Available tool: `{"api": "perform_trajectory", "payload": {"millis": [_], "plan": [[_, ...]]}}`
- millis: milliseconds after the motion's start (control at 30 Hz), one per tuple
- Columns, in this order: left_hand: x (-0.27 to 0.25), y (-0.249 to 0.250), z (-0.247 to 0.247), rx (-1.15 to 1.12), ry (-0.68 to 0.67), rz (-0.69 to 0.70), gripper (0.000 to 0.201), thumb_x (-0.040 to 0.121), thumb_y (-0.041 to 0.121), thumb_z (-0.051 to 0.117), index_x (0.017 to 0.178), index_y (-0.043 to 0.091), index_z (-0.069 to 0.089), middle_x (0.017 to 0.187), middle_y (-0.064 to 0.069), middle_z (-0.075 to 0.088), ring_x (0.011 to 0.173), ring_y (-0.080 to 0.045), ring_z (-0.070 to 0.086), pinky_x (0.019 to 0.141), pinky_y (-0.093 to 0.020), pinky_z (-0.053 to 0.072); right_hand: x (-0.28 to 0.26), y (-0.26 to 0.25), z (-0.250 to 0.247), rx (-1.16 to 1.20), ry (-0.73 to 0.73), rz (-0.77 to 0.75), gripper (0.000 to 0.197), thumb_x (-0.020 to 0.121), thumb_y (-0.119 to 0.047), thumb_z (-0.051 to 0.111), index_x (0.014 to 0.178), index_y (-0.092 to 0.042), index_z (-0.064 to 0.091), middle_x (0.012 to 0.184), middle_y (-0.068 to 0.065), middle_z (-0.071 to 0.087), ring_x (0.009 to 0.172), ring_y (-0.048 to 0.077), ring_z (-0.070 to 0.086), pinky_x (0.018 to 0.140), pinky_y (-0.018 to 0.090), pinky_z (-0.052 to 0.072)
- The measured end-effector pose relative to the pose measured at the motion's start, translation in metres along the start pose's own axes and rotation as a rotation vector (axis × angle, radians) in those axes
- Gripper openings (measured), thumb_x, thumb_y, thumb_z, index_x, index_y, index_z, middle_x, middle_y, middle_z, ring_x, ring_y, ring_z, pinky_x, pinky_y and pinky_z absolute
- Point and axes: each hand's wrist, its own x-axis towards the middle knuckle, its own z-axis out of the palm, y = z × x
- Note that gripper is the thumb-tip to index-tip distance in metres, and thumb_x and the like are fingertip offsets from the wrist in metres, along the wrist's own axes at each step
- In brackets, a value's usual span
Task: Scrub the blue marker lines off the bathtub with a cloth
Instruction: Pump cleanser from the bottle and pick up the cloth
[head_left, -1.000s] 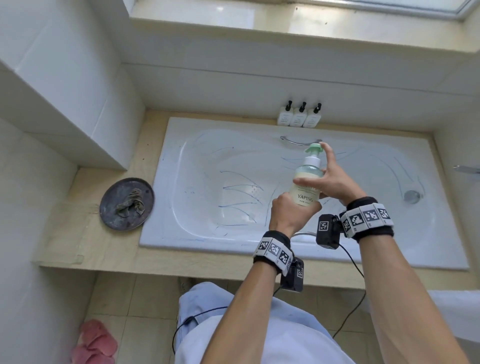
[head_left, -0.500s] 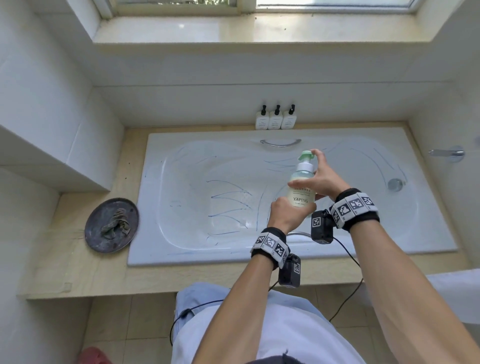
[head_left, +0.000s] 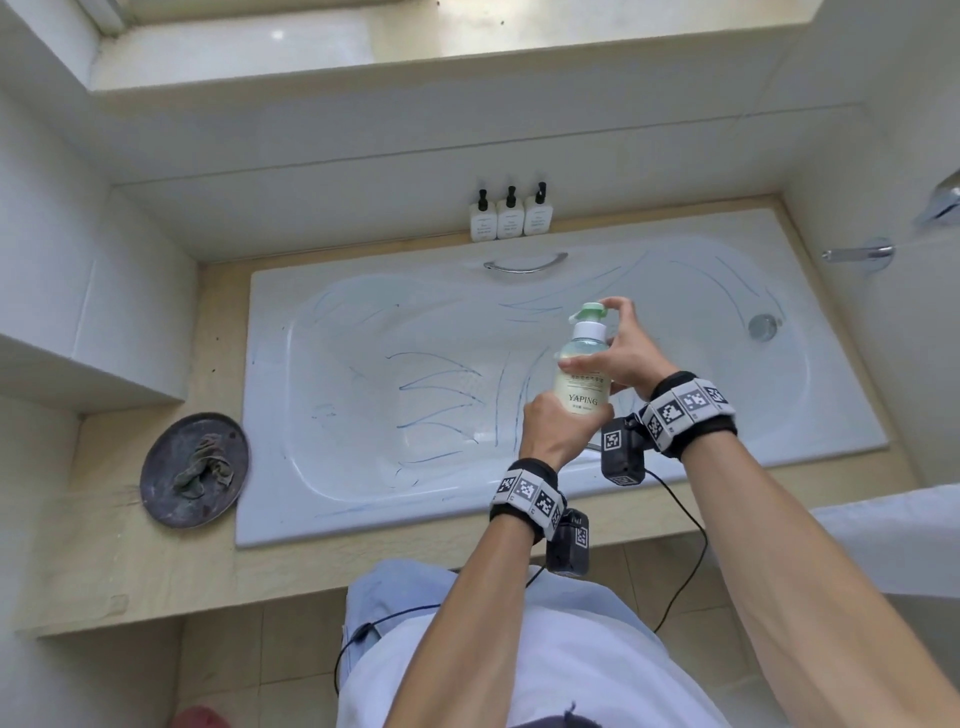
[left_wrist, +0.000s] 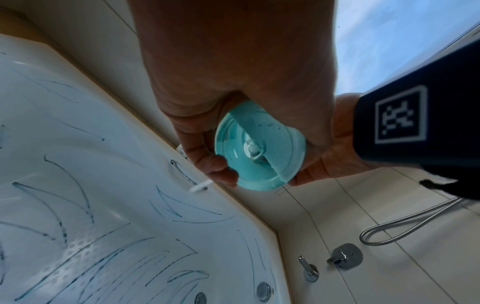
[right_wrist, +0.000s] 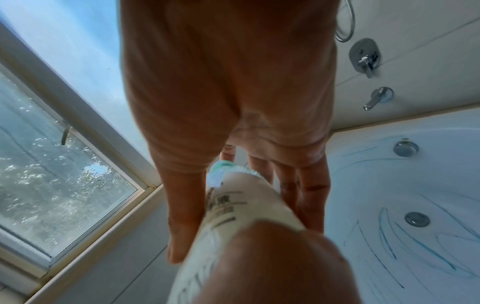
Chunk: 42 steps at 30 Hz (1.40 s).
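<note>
I have both hands up over the tub, working a pump bottle (head_left: 581, 371). My left hand (head_left: 558, 428) is wrapped round the bottle's lower body; from the left wrist view its fingers curl about the teal base. My right hand (head_left: 626, 353) holds the upper part, thumb and fingers against the label, with the index finger reaching over the pale green pump head (head_left: 589, 312). So I judge I am at the soap step, before any scrubbing: the nozzle points out over the basin and the next move calls for a firm press on the pump, aimed at the marked floor, then putting the bottle down and fetching the cloth.

The cloth (head_left: 202, 470) is not in hand. It lies crumpled, grey-brown, on a dark round dish (head_left: 156, 483) on the beige ledge, just beside the tub's left end.

Below and beyond the bottle, the white bathtub (head_left: 363, 519) carries blue marker lines (head_left: 436, 384): fanned arcs on the floor, thinner strokes up the far wall near the chrome grab handle (head_left: 524, 264) and toward the drain (head_left: 762, 327). None looks wiped.
</note>
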Motion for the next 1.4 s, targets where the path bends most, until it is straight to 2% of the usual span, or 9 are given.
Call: {"api": "perform_trajectory", "payload": {"millis": [267,600,800,867,933,1100,1167,1233,1400], "plan": [[0.003,0.005,0.006,0.03,-0.028,-0.005,0.027,0.067,0.043,0.076,0.075,0.018,0.07,0.065,0.004,0.07,0.053,-0.006,0.066,0.045,-0.019,0.047,0.002,0.013,-0.006,0.042,0.023,-0.011,0.106,0.064,-0.018,0.091,0.14,-0.047,0.023,0.105,0.013,0.067,0.084,0.027,0.073,0.067,0.05,0.061],[0.012,0.018,-0.029,0.17,0.015,0.124,0.041,0.062,0.056,0.075,0.084,0.022,0.066,0.071,0.005,0.07,0.058,-0.006,0.067,0.052,-0.027,0.056,-0.007,-0.019,-0.003,0.133,-0.024,-0.129,0.116,0.067,-0.016,0.09,0.142,-0.055,0.01,0.109,0.01,0.064,0.089,0.024,0.072,0.071,0.049,0.061],[0.008,0.018,-0.088,0.402,-0.119,0.092,0.09,0.053,0.07,0.081,0.12,0.02,0.05,0.107,0.006,0.062,0.091,-0.01,0.063,0.08,-0.036,0.057,-0.017,-0.02,0.031,0.257,0.072,-0.306,0.119,0.065,-0.014,0.09,0.143,-0.059,0.011,0.11,0.009,0.067,0.092,0.021,0.072,0.078,0.04,0.059],[0.001,0.021,-0.118,0.461,-0.216,0.048,0.102,0.062,0.062,0.083,0.142,0.016,0.038,0.136,-0.001,0.053,0.112,-0.017,0.057,0.096,-0.04,0.05,-0.022,-0.021,0.045,0.201,0.122,-0.376,0.127,0.063,-0.015,0.09,0.143,-0.063,0.003,0.115,0.008,0.065,0.095,0.021,0.07,0.088,0.043,0.056],[-0.009,0.023,-0.15,0.512,-0.18,0.036,0.094,0.076,0.06,0.074,0.149,0.015,0.034,0.149,-0.006,0.043,0.124,-0.022,0.052,0.104,-0.044,0.045,-0.028,-0.025,0.059,0.097,0.168,-0.435,0.137,0.062,-0.013,0.09,0.145,-0.061,-0.008,0.122,0.008,0.062,0.101,0.021,0.065,0.094,0.042,0.049],[-0.044,0.044,-0.217,0.428,0.264,0.205,0.048,0.089,0.051,0.065,0.124,0.019,0.057,0.112,0.005,0.064,0.093,-0.009,0.061,0.088,-0.032,0.054,-0.045,-0.034,0.104,0.019,0.105,-0.58,0.139,0.062,-0.004,0.087,0.149,-0.051,-0.011,0.112,-0.002,0.064,0.097,0.02,0.065,0.09,0.041,0.049],[-0.06,0.052,-0.234,0.373,0.414,0.254,0.041,0.087,0.054,0.066,0.113,0.021,0.061,0.095,0.011,0.065,0.081,-0.002,0.06,0.078,-0.028,0.055,-0.052,-0.04,0.125,0.036,0.062,-0.631,0.138,0.063,-0.005,0.087,0.15,-0.048,-0.011,0.106,-0.01,0.064,0.092,0.014,0.066,0.082,0.03,0.05],[-0.076,0.054,-0.246,0.342,0.482,0.294,0.039,0.086,0.055,0.067,0.106,0.022,0.062,0.086,0.012,0.064,0.075,-0.001,0.061,0.073,-0.028,0.055,-0.062,-0.048,0.148,0.038,0.027,-0.678,0.138,0.064,-0.008,0.087,0.151,-0.045,-0.013,0.103,-0.014,0.064,0.091,0.009,0.066,0.077,0.022,0.048],[-0.114,0.035,-0.287,0.439,0.51,0.429,0.037,0.081,0.045,0.076,0.112,0.031,0.059,0.08,0.011,0.06,0.066,-0.001,0.055,0.067,-0.029,0.055,-0.095,-0.071,0.215,0.016,-0.086,-0.761,0.14,0.066,-0.009,0.086,0.15,-0.043,-0.02,0.104,-0.007,0.07,0.091,0.01,0.069,0.083,0.037,0.056]]}}
